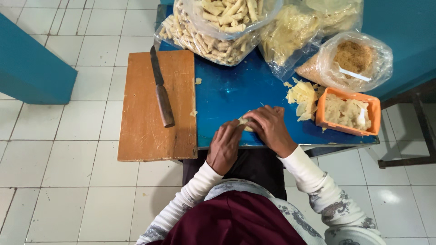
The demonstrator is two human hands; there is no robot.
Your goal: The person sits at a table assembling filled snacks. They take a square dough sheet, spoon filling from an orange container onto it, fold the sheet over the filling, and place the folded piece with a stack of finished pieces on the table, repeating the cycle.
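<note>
My left hand (225,146) and right hand (271,129) close together around one small pale wrapper (245,122) on the blue table (227,90).
Many finished rolls (213,36) fill the bag; loose wrappers (302,97) and the filling tub (347,111) wait.

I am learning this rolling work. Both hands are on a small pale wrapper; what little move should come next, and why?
Probably finish rolling it closed: the left hand and right hand pinch the small wrapper between them on the blue table, and finished rolls fill the bag beyond.

Bright, even daylight fills the scene; soft glare streaks the blue table (227,97) and plastic bags (349,59) at one o'clock. Shadows are faint, focus sharp, edges slightly bowed.
</note>
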